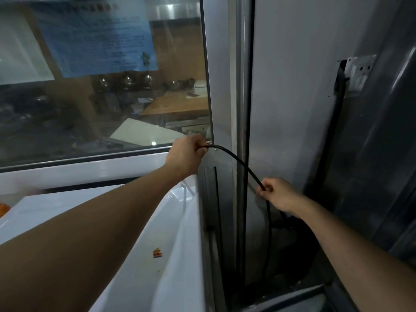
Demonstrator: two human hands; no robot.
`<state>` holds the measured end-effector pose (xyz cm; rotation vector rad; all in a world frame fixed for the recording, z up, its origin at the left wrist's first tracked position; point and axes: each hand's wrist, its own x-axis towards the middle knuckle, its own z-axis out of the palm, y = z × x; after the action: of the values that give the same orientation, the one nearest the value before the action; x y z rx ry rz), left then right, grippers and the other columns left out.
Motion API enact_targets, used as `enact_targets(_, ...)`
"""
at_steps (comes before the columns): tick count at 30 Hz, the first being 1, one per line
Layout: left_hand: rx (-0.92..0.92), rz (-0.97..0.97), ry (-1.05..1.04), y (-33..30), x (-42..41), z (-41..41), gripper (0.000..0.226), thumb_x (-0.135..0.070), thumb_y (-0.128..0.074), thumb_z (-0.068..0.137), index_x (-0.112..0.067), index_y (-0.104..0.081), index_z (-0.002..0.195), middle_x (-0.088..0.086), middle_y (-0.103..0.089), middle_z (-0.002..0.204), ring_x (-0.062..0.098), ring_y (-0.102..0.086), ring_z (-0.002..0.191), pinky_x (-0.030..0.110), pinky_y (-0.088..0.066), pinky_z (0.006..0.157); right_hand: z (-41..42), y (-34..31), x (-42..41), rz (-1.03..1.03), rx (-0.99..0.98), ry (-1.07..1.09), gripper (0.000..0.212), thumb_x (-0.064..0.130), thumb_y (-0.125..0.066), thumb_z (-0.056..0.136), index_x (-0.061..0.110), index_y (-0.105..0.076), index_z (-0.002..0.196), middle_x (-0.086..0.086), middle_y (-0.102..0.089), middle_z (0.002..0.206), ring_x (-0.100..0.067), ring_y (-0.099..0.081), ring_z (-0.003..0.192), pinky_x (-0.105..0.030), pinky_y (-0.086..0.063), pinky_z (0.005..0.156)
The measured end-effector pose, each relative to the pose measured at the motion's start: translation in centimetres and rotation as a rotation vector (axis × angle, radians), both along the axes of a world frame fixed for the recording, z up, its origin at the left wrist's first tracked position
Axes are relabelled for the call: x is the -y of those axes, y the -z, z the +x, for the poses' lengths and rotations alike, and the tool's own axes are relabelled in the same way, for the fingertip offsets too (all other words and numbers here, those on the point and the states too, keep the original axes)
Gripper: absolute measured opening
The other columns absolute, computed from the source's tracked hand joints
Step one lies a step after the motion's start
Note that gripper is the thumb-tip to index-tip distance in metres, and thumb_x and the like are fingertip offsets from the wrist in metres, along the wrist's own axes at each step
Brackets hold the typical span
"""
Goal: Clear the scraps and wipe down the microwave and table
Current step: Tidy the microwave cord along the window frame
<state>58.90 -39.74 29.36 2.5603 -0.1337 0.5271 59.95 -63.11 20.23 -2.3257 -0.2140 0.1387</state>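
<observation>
The white microwave sits below and left of the left-hand fingers, its glossy top tilted in view, with a small orange-red scrap lying on it, well below those fingers.

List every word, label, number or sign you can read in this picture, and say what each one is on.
No text here can be read.
Blue notice behind the window glass: lines of print, too blurred to read.
Small orange and red sticker on the white appliance top: a logo shape, no letters legible.
Wall socket, black cable held in the left hand and right hand: no markings visible.
</observation>
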Motion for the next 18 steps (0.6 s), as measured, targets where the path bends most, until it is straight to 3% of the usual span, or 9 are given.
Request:
enact_targets(3,0.002,-0.052,-0.023,-0.2,-0.4,-0.6,0.008,-0.011,-0.057,0.089,-0.014,-0.061,0.084,0.011,-0.067,0.085,0.027,-0.062,0.081,0.035,-0.051,0.079,-0.7,-0.8,0.8,0.028,0.079,0.091,0.024,0.017,-0.059,0.091,0.027,-0.058,0.07,0.007,-0.061,0.073,-0.008,-0.056,0.07,-0.022,-0.04,0.06)
enact_targets(7,0.069,0.055,0.012,-1.6,0.8,-1.6,0.007,-0.015,-0.057,0.09,-0.014,-0.064,0.092,0.006,-0.067,0.09,0.019,-0.059,0.078,0.031,-0.05,0.073,-1.5,-4.1,0.9,0.157,0.186,0.151,0.021,0.013,-0.06,0.089,0.021,-0.062,0.07,-0.001,-0.067,0.07,-0.016,-0.063,0.071,-0.027,-0.048,0.07)
enact_targets(11,0.084,0.098,0.1,-4.2,2.6,-3.0,0.01,-0.017,-0.056,0.091,-0.016,-0.066,0.095,0.001,-0.068,0.09,0.016,-0.062,0.082,0.036,-0.054,0.078,-2.6,-8.3,0.4,0.18,0.312,0.142,0.024,0.013,-0.06,0.09,0.023,-0.06,0.068,0.002,-0.063,0.067,-0.011,-0.058,0.064,-0.021,-0.042,0.058)
enact_targets(13,0.101,0.087,0.129,-5.5,3.4,-3.6,0.011,-0.017,-0.057,0.091,-0.016,-0.067,0.095,0.001,-0.068,0.089,0.016,-0.062,0.082,0.038,-0.055,0.077,-3.2,-10.5,-0.1,0.2,0.357,0.116,0.028,0.011,-0.06,0.09,0.027,-0.058,0.066,0.002,-0.062,0.067,-0.013,-0.059,0.066,-0.019,-0.043,0.06)
enact_targets(18,0.14,0.119,0.186,-8.1,5.3,-5.0,0.007,-0.023,-0.058,0.09,-0.023,-0.064,0.087,-0.003,-0.065,0.083,0.016,-0.061,0.078,0.033,-0.052,0.068,-4.4,-13.5,-1.3,0.261,0.405,0.065,0.023,0.011,-0.062,0.088,0.025,-0.061,0.069,-0.004,-0.064,0.071,-0.022,-0.063,0.074,-0.037,-0.053,0.078)
